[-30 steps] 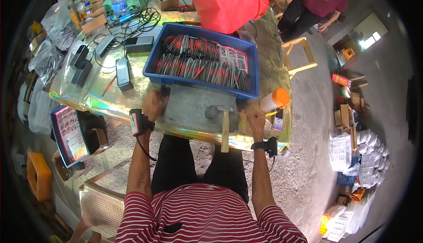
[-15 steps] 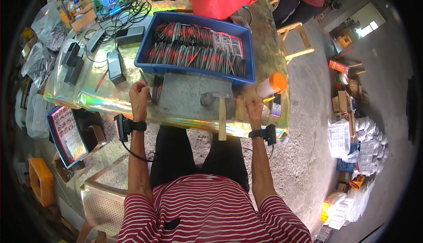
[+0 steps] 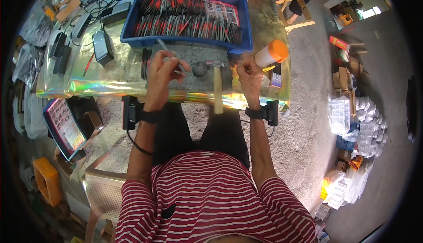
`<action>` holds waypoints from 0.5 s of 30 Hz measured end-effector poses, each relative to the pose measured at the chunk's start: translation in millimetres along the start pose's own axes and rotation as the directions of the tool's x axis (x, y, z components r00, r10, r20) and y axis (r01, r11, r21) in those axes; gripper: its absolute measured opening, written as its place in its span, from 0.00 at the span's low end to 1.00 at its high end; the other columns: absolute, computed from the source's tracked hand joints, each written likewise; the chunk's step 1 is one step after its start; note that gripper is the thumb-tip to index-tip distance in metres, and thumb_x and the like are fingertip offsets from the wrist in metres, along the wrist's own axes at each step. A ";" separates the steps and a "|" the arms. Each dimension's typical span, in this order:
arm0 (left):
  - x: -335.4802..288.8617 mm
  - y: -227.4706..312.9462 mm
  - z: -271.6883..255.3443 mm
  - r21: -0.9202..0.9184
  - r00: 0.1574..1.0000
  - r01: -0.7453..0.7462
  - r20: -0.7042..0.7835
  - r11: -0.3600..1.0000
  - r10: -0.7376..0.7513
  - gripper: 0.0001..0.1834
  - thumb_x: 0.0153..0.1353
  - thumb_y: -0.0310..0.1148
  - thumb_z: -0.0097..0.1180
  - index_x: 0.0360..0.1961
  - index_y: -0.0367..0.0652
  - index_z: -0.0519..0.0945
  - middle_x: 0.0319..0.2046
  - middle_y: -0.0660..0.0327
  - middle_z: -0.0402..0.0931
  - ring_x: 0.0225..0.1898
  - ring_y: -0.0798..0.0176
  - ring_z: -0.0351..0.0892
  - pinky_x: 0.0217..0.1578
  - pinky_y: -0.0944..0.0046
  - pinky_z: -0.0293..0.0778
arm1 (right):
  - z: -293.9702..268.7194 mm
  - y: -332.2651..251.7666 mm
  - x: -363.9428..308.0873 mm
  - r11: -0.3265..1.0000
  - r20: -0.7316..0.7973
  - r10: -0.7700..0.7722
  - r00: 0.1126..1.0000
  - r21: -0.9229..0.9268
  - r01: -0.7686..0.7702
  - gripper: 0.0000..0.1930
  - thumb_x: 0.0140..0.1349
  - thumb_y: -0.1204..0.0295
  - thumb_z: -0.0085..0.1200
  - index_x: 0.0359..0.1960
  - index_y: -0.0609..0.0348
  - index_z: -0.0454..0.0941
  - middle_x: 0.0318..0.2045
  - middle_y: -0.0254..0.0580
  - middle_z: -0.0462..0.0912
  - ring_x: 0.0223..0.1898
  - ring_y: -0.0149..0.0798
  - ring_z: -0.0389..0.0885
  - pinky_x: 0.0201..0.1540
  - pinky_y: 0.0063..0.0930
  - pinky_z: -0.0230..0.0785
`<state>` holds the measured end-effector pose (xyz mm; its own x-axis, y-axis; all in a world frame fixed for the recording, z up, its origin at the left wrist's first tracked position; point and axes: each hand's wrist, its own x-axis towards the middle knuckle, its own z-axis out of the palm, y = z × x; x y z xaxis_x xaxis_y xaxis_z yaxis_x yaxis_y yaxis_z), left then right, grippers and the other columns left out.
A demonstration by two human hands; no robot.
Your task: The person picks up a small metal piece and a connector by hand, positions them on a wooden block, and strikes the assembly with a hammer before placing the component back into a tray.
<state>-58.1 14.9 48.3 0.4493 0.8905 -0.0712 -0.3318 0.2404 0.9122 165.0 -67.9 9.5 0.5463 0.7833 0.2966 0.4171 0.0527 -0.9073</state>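
My left hand [image 3: 164, 74] is raised over the left part of a grey metal plate [image 3: 191, 50], its fingers closed round a slim grey stick [image 3: 162, 45] that slants up past them; motion blurs its details. My right hand [image 3: 249, 76] is pinched at the plate's right side, beside a white bottle with an orange lid [image 3: 277, 50]; whatever its fingertips hold is too small to name. Between the hands, a hammer [image 3: 217, 86] lies with its wooden handle over the table's near edge. A dark round lump [image 3: 200, 69] touches the hammer head's left side.
A blue tray [image 3: 189, 43] full of slim red-and-black pieces stands behind the plate. A few similar pieces [image 3: 146, 62] lie left of it. Black power bricks [image 3: 102, 46] and cables occupy the table's left. A stool [image 3: 296, 13] stands beyond the right edge, a plastic chair [image 3: 101, 190] behind left.
My left hand has moved right and over the plate, bringing up the grey stick. My right hand has shifted slightly left, its fingers pinched. The whole view has tilted downward.
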 end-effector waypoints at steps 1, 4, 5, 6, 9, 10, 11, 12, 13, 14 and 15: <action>0.8 -4.9 6.9 -0.013 1.000 -0.002 0.026 1.000 0.003 0.06 0.57 0.31 0.42 0.35 0.43 0.63 0.24 0.57 0.73 0.23 0.70 0.70 0.21 0.73 0.67 | 3.3 -9.2 -2.2 0.999 0.012 0.015 1.000 0.047 -0.015 0.03 0.47 0.80 0.49 0.21 0.63 0.67 0.16 0.27 0.67 0.17 0.18 0.61 0.19 0.12 0.55; 2.0 -13.5 21.7 0.007 0.996 -0.015 0.094 1.000 0.014 0.07 0.57 0.31 0.43 0.35 0.42 0.63 0.23 0.58 0.73 0.22 0.71 0.70 0.21 0.74 0.66 | 10.8 -26.1 -6.8 0.995 0.046 0.045 0.998 0.083 -0.049 0.03 0.48 0.81 0.48 0.22 0.62 0.67 0.16 0.27 0.67 0.18 0.17 0.61 0.19 0.11 0.55; 2.0 -15.5 25.7 0.035 0.989 -0.021 0.144 0.999 0.015 0.08 0.57 0.31 0.44 0.36 0.41 0.64 0.23 0.59 0.73 0.22 0.72 0.70 0.20 0.75 0.66 | 13.4 -30.1 -8.5 0.995 0.052 0.047 0.998 0.087 -0.051 0.03 0.48 0.81 0.48 0.22 0.62 0.67 0.16 0.27 0.67 0.18 0.17 0.61 0.19 0.11 0.55; 2.8 -16.7 29.0 0.043 0.985 -0.015 0.175 0.999 0.007 0.09 0.56 0.30 0.47 0.37 0.39 0.66 0.23 0.59 0.73 0.21 0.73 0.69 0.20 0.76 0.66 | 16.0 -33.5 -10.1 0.993 0.065 0.026 0.998 0.110 -0.034 0.03 0.48 0.81 0.48 0.22 0.62 0.67 0.17 0.26 0.67 0.18 0.17 0.61 0.18 0.11 0.54; 2.2 -17.5 38.3 0.078 0.981 0.003 0.192 0.997 -0.018 0.09 0.55 0.28 0.48 0.37 0.37 0.68 0.23 0.60 0.74 0.21 0.75 0.69 0.21 0.76 0.66 | 20.3 -42.1 -13.6 0.993 0.122 -0.019 0.992 0.115 0.005 0.04 0.48 0.81 0.48 0.22 0.61 0.67 0.16 0.27 0.66 0.18 0.17 0.61 0.18 0.12 0.54; 2.1 -18.1 39.9 0.081 0.982 0.004 0.187 0.997 -0.019 0.09 0.55 0.28 0.48 0.37 0.37 0.68 0.23 0.60 0.74 0.21 0.75 0.69 0.21 0.76 0.66 | 21.4 -43.9 -14.2 0.995 0.160 -0.044 0.986 0.095 0.029 0.04 0.47 0.82 0.49 0.22 0.61 0.66 0.16 0.27 0.66 0.17 0.17 0.61 0.17 0.12 0.54; 2.1 -18.6 41.7 0.121 0.984 -0.038 0.178 0.992 0.015 0.09 0.54 0.26 0.49 0.37 0.36 0.68 0.23 0.61 0.73 0.21 0.75 0.69 0.21 0.77 0.66 | 22.3 -45.2 -14.2 0.995 0.163 -0.044 0.986 0.096 0.028 0.04 0.47 0.82 0.49 0.22 0.61 0.66 0.16 0.27 0.66 0.17 0.17 0.61 0.17 0.12 0.54; 2.3 -19.1 43.3 0.162 0.984 -0.078 0.172 0.984 0.050 0.09 0.54 0.25 0.49 0.37 0.36 0.68 0.23 0.62 0.73 0.21 0.76 0.68 0.21 0.77 0.66 | 23.4 -46.3 -14.2 0.993 0.188 -0.115 0.975 0.029 0.111 0.05 0.47 0.82 0.49 0.22 0.61 0.66 0.16 0.28 0.65 0.17 0.18 0.61 0.17 0.13 0.54; 3.3 -20.7 44.5 0.163 0.984 -0.077 0.171 0.984 0.049 0.09 0.54 0.25 0.49 0.37 0.36 0.68 0.23 0.62 0.73 0.21 0.76 0.68 0.21 0.77 0.66 | 24.3 -47.6 -14.3 0.980 0.218 -0.182 0.959 -0.035 0.194 0.05 0.46 0.82 0.49 0.22 0.61 0.65 0.15 0.30 0.65 0.17 0.18 0.62 0.17 0.14 0.54; 4.7 -23.5 44.0 0.240 0.980 -0.158 0.160 0.958 0.121 0.09 0.53 0.24 0.50 0.36 0.35 0.68 0.22 0.63 0.72 0.22 0.76 0.68 0.22 0.77 0.66 | 26.1 -50.3 -15.0 0.980 0.223 -0.183 0.957 -0.035 0.195 0.05 0.46 0.82 0.49 0.22 0.61 0.65 0.15 0.30 0.65 0.17 0.18 0.62 0.17 0.14 0.54; 5.2 -24.9 43.9 0.317 0.969 -0.234 0.155 0.919 0.193 0.10 0.52 0.24 0.50 0.36 0.35 0.68 0.22 0.64 0.72 0.22 0.77 0.68 0.23 0.77 0.66 | 27.8 -53.9 -16.4 0.983 0.249 -0.165 0.954 -0.039 0.180 0.05 0.46 0.82 0.49 0.22 0.61 0.65 0.15 0.32 0.65 0.16 0.20 0.63 0.16 0.16 0.55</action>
<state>-11.1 -3.4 42.9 0.4995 0.8495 0.1698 -0.1475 -0.1097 0.9830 113.4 -66.3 45.3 0.2721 0.8931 0.3583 0.5369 0.1681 -0.8267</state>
